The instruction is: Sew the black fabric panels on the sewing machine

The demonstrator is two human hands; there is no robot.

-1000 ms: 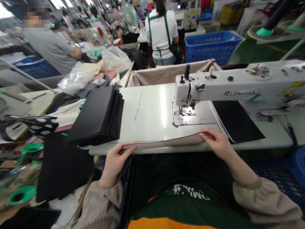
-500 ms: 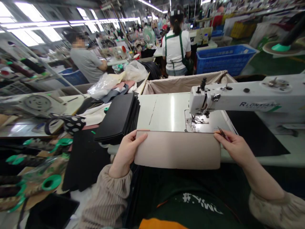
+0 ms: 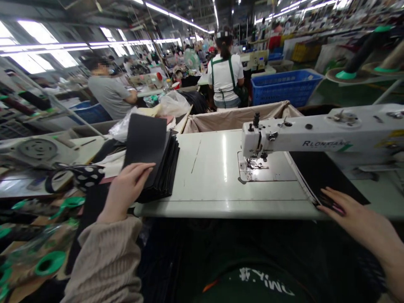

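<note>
My left hand (image 3: pixel 131 185) is closed on the near edge of a black panel (image 3: pixel 145 143), which tilts up over a stack of black panels (image 3: pixel 166 174) at the left of the sewing table. My right hand (image 3: pixel 350 210) rests at the table's front right, fingers curled round small thread snips (image 3: pixel 337 207) with a pinkish handle. Its fingertips are by the near end of a pale strip (image 3: pixel 303 181) that runs along a flat black sheet (image 3: pixel 328 176). Between the hands stands the sewing machine head (image 3: pixel 254 141), with no material under its needle.
Green thread spools (image 3: pixel 50 263) and loose scraps lie at the lower left. A cloth-lined bin (image 3: pixel 233 117) borders the table's far edge, with a blue crate (image 3: pixel 284 86) beyond it. Two people work farther back. Thread cones (image 3: pixel 347 73) stand at the upper right.
The beige-faced panel is no longer stretched between my hands. My left hand has moved left to the stack, where a black panel now tilts up. My right hand has moved right with the snips.
</note>
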